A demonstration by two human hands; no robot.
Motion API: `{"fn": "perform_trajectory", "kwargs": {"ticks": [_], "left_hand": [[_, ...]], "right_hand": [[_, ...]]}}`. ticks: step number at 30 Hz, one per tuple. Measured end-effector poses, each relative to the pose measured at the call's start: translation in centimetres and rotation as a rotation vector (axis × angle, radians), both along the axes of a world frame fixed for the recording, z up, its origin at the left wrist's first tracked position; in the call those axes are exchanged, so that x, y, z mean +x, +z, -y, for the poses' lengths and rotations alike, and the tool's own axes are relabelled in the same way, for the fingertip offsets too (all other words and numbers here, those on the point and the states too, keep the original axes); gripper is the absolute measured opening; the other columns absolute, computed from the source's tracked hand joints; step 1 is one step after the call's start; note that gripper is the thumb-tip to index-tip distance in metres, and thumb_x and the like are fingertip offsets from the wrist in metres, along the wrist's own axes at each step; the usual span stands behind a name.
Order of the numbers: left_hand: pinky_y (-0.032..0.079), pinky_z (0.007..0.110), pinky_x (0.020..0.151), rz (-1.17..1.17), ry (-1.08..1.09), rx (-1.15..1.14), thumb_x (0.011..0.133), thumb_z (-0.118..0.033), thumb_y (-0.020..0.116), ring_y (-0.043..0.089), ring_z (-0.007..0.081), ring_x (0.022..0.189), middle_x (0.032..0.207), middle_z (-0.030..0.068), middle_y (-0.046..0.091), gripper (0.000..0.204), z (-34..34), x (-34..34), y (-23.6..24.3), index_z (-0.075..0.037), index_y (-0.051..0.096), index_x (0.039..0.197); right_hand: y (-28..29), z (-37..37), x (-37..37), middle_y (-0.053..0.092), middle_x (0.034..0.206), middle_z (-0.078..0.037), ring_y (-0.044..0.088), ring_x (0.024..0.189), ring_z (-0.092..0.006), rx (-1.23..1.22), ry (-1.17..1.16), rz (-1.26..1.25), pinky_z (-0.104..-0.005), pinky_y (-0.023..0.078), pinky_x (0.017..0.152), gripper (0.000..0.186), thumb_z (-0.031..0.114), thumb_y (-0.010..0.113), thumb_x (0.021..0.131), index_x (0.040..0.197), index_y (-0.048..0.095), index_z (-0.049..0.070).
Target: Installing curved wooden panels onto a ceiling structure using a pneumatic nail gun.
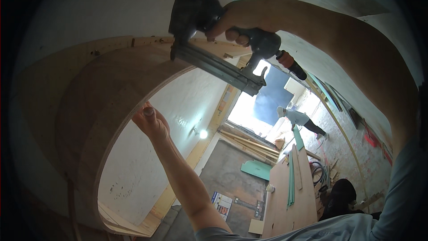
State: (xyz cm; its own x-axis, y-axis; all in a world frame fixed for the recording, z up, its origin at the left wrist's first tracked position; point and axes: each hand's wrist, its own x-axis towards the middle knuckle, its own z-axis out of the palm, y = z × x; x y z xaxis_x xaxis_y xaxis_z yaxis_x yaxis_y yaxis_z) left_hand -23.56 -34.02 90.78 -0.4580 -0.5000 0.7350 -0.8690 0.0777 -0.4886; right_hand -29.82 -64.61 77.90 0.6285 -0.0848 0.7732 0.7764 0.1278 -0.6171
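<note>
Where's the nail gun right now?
The nail gun is at the top centre of the head view, gripped in the right hand, its nose against the curved plywood arch, above the left hand.

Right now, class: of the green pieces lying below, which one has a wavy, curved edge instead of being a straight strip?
The broad green panel on the grey floor, left of the brown board; the other green pieces are narrow straight strips on that board.

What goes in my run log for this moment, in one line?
right hand: grips nail gun | left hand: presses curved plywood arch | behind: bending person
</note>
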Motion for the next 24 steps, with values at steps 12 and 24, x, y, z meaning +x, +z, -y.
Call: {"fn": "perform_trajectory", "kwargs": {"ticks": [12, 24], "left_hand": [[0.025, 0.046, 0.119, 0.01, 0.018, 0.034, 0.087, -0.061, 0.061, 0.04, 0.0231, 0.137, 0.144, 0.0081, 0.047, 0.075, -0.1, 0.0, 0.2, -0.009, 0.049, 0.139], [0.025, 0.045, 0.119, -0.024, 0.032, 0.037, 0.085, -0.057, 0.066, 0.039, 0.0236, 0.137, 0.145, 0.0093, 0.046, 0.076, 0.0, -0.3, -0.4, -0.007, 0.047, 0.139]], "right_hand": [[0.6, 1.6, 2.7, 0.053, 0.063, -0.005, 0.047, 0.05, -0.0168, -0.044, 0.264, 0.012, -0.0308, 0.037, 0.05, 0.023, 0.023, 0.067, 0.09, 0.091, 0.064, 0.0], [0.4, 0.4, 3.7, 0.052, 0.059, -0.003, 0.046, 0.047, -0.0134, 0.015, 0.161, -0.003, -0.0281, 0.038, 0.05, 0.024, 0.026, 0.071, 0.086, 0.09, 0.065, 0.003]]}}
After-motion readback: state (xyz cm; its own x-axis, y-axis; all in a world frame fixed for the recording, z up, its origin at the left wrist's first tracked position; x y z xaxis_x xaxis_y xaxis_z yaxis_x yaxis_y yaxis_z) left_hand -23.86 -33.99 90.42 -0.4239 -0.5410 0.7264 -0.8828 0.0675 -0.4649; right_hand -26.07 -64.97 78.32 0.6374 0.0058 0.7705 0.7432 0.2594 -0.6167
